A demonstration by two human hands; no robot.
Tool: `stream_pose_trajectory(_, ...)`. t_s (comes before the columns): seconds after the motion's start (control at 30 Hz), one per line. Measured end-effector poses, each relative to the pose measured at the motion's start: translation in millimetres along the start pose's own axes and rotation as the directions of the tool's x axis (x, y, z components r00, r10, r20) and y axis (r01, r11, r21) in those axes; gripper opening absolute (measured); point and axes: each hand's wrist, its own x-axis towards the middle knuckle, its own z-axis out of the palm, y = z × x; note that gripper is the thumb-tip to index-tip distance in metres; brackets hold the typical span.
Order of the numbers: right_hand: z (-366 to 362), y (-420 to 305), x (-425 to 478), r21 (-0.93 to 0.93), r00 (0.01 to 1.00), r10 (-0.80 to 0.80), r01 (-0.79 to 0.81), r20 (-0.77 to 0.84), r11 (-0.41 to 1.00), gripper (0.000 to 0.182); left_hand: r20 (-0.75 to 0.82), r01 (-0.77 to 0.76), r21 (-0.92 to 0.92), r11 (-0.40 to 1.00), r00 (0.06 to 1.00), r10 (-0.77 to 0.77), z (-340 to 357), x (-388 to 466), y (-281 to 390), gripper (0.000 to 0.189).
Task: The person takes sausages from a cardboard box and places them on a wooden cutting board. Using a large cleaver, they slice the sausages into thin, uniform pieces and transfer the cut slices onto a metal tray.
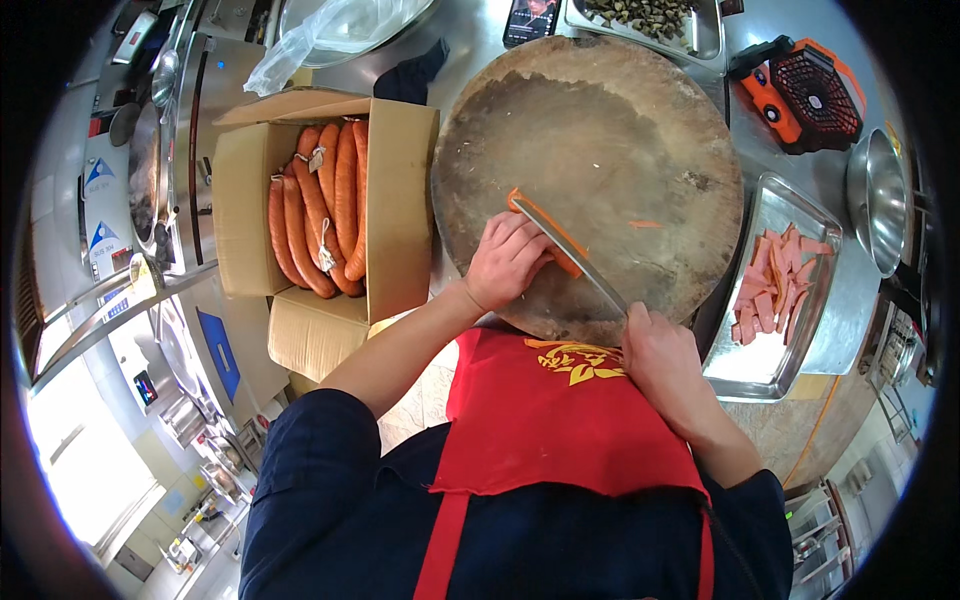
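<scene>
A round wooden chopping block [600, 150] lies before me. On it is a length of orange-skinned sausage [566, 264], with a knife blade [592, 279] running slantwise along it, edge down. My right hand [660, 349] grips the knife's handle at the near edge of the block. The curled fingers of my left hand [508, 259] hold the sausage on the left of the blade and cover part of it. Whether the blade has passed through the meat cannot be made out. A thin orange strip [645, 224] lies apart to the right.
Left of the block stands an open cardboard box [401, 217] of whole sausages [322, 202]. On the right, a metal tray [780, 379] holds cut pink slices [776, 285]. Behind are a phone [531, 22], a tray of dark chopped pieces [652, 15] and an orange-black fan [814, 97].
</scene>
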Motion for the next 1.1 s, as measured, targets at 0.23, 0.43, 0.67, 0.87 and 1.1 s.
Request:
stream_pose_trajectory(0.23, 29.7, -13.3, 74.2, 0.047, 0.993, -0.053, 0.058, -0.109, 0.997, 0.009, 0.007, -0.003, 0.011, 1.0, 1.0, 0.002, 0.6, 0.3, 0.7, 0.034)
stream_pose_trajectory(0.43, 32.4, 8.9, 44.4, 0.12, 0.996, 0.005, 0.006, -0.091, 0.993, 0.011, -0.027, -0.006, 0.007, 1.0, 1.0, 0.006, -0.1, -0.5, 0.6, 0.035)
stream_pose_trajectory(0.67, -4.2, 3.3, -1.3, 0.058, 0.999, 0.033, -0.031, -0.031, 0.998, 0.01, -0.066, -0.011, -0.004, 1.0, 0.998, 0.011, 1.4, 0.6, 0.2, 0.038)
stream_pose_trajectory(0.87, -2.5, -5.5, 0.6, 0.029, 1.0, -0.007, 0.007, -0.008, 1.0, 0.006, -0.05, -0.011, 0.022, 1.0, 0.999, 0.012, 2.0, -0.2, 1.8, 0.037)
stream_pose_trajectory(1.1, 17.7, -13.2, 42.9, 0.083, 0.996, -0.036, 0.043, -0.076, 0.996, 0.007, -0.044, -0.02, -0.01, 1.0, 0.999, 0.02, 3.4, -3.3, 0.6, 0.037)
